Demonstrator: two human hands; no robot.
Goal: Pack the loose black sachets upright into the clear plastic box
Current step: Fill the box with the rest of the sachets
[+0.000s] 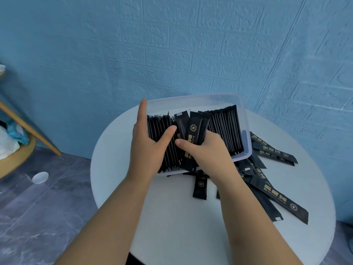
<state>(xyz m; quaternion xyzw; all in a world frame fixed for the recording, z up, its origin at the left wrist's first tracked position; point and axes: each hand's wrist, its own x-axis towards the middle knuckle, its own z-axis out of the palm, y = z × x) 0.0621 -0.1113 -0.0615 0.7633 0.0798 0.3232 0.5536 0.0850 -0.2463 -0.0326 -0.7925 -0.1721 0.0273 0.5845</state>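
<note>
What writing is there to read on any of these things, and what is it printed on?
"BLAC": gold print on the held sachets in the right hand; the rest is hidden.
Gold characters and round emblems on the loose sachets: too blurred to read.
Nothing else bears text.

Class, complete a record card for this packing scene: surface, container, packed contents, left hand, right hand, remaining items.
Surface: round white table
Container: clear plastic box, standing on the table
Packed contents: upright black sachets in rows at both ends, gap in the middle
Left hand: index finger straight, thumb pressing the left row
Right hand: grips a small bundle of sachets in the gap
Remaining items: loose black sachets lying flat beside and in front of the box
</note>
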